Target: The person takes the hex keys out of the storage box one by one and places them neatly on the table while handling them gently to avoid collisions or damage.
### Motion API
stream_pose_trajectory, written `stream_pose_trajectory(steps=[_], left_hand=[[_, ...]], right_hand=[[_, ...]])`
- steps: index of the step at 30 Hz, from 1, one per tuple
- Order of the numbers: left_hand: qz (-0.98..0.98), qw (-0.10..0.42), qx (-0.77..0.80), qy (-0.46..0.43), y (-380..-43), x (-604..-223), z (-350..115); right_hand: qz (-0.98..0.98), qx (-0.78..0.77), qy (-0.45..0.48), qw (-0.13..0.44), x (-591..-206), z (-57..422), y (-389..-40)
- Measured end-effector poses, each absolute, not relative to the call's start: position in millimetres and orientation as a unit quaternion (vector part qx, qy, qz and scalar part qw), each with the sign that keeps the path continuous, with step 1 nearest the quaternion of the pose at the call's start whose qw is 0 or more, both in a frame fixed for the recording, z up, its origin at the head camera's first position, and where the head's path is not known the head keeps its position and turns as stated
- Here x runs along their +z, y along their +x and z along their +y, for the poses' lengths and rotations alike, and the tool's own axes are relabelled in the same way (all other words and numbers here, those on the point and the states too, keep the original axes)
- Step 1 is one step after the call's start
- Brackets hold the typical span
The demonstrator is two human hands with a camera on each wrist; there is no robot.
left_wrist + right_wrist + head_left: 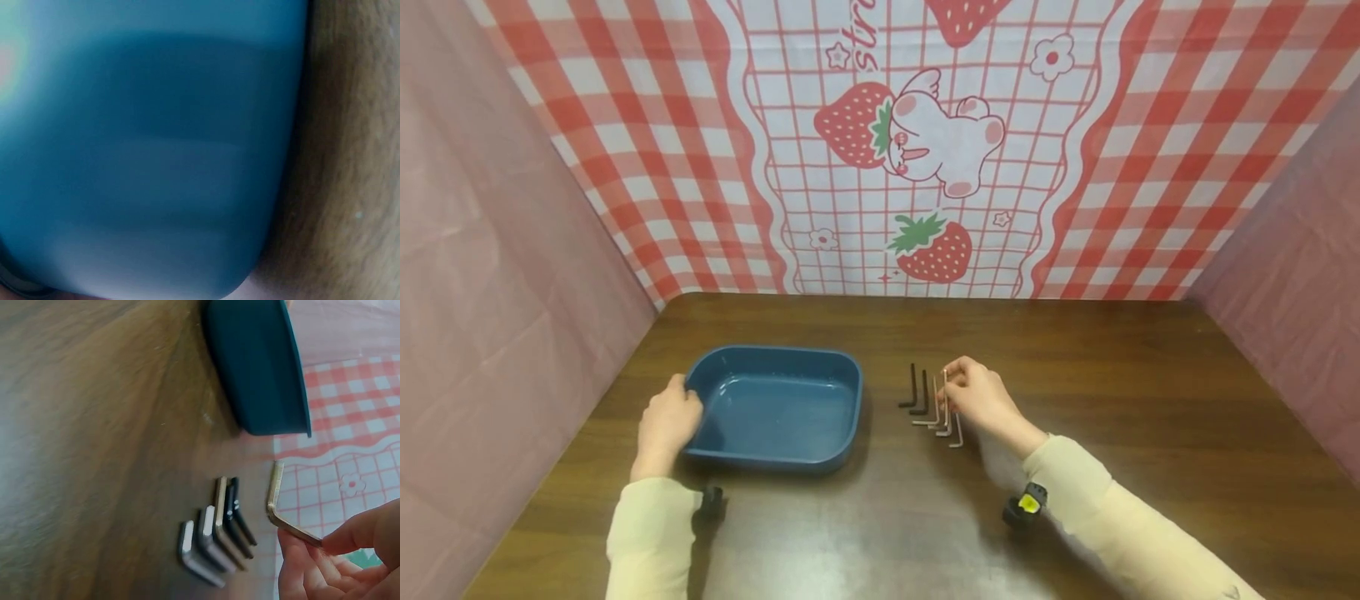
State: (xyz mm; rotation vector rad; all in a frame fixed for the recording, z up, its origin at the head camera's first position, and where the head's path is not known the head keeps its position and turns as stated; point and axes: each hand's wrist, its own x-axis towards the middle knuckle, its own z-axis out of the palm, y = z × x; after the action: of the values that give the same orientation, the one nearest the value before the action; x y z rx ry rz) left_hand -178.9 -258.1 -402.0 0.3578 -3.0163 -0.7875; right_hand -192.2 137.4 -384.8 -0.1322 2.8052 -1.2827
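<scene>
My left hand (664, 423) grips the left rim of a blue rectangular tray (782, 417), which looks bare inside. The left wrist view is filled by the tray's outer wall (156, 187). With thumb and fingers, my right hand (987, 398) pinches the long arm of a gold L-shaped hex key (275, 487), its short arm sticking out free. Beside it several more hex keys lie side by side on the table: two black hex keys (913, 385) on the left, another gold hex key (220, 506), and two silver hex keys (187, 540) nearest my right wrist.
The brown wooden table (865, 533) carries everything. Behind it hangs a red-and-white checked cloth (685, 167) with strawberries, and pink cloth (505, 250) closes in both sides. Dark wrist cameras (1021, 510) are strapped over the pale sleeves.
</scene>
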Motion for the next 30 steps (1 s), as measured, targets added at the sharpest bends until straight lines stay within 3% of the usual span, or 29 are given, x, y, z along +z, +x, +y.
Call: stream_pose_trajectory(steps=[23,30], left_hand=[[-0.961,0.001,-0.25,0.118,-179,-403,-258],[-0.961,0.002,-0.251,0.116,-178,-402,-257]], right_hand=[[0.908,-0.415,0.001,0.063,-408,168,-175],[0.928,-0.37,0.012,0.049,-412,174,-178]])
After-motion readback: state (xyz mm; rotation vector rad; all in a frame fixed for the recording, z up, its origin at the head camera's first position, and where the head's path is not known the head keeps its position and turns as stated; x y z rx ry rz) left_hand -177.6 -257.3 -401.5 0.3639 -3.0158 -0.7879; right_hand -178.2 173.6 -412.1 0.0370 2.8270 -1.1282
